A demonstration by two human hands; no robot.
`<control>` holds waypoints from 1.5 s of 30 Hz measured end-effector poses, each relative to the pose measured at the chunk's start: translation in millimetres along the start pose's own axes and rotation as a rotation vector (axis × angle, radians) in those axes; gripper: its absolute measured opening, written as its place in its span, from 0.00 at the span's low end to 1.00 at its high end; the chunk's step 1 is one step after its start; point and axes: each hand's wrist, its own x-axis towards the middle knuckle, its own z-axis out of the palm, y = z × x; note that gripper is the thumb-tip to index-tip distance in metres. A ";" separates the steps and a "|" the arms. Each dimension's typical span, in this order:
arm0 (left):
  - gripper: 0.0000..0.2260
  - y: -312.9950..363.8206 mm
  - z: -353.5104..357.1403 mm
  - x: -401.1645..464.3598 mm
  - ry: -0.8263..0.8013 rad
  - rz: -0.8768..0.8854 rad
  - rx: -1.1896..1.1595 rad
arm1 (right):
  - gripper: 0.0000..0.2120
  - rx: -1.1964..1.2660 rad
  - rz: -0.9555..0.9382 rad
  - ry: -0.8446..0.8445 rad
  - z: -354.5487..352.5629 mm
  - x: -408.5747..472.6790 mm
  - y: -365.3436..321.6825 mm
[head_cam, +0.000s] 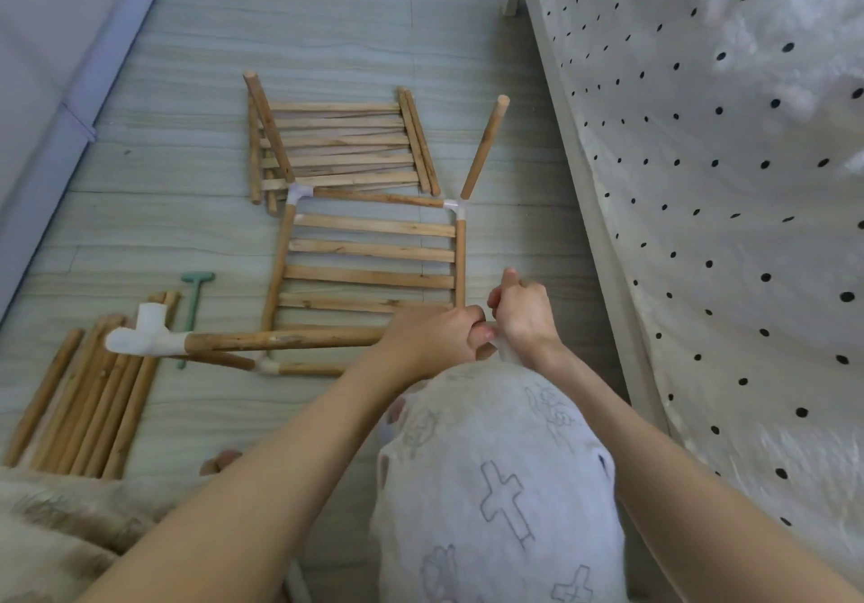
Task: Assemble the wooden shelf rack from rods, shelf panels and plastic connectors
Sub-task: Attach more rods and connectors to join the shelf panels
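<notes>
Head view: left hand (432, 333) grips a horizontal rod (280, 339); right hand (523, 310) grips an upright rod (509, 276), mostly hidden; the connector between them is hard to see.

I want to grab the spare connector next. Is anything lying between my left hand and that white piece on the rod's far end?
Nothing visible does. The left hand grips the rod, which runs bare to the white connector at its far end.
</notes>
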 end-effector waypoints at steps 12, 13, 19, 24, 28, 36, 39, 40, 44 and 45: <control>0.14 -12.6 -12.8 -4.5 0.090 0.084 -0.055 | 0.21 -0.040 -0.065 -0.069 -2.2 1.5 -13.7; 0.13 -16.0 -15.1 -9.3 0.074 0.098 -0.077 | 0.22 -0.003 -0.059 -0.061 -4.2 -0.1 -11.1; 0.12 -43.0 -16.6 -27.6 0.129 0.040 0.055 | 0.24 0.291 0.015 -0.075 -22.5 -11.3 7.0; 0.19 -55.0 -10.8 -31.3 0.198 -0.079 0.253 | 0.28 0.335 -0.085 -0.132 -6.9 -15.0 -0.4; 0.21 -51.2 -4.9 -25.0 0.254 -0.064 0.427 | 0.23 0.352 -0.129 -0.106 7.0 -14.1 -0.8; 0.16 -40.7 -8.6 -8.8 0.169 -0.091 0.330 | 0.27 0.303 -0.178 -0.156 0.5 6.2 -3.6; 0.13 -41.4 -14.7 -4.1 0.192 -0.106 0.321 | 0.29 0.334 -0.149 -0.214 -1.3 12.9 -11.6; 0.13 -41.2 -15.3 -3.7 0.199 -0.108 0.325 | 0.28 0.346 -0.152 -0.230 -3.0 12.9 -11.7; 0.11 -41.7 -15.2 -3.9 0.213 -0.109 0.293 | 0.14 0.316 -0.283 -0.230 -15.8 1.8 2.1; 0.10 -42.0 -15.1 -4.1 0.218 -0.110 0.283 | 0.11 0.293 -0.308 -0.244 -19.1 -3.1 6.2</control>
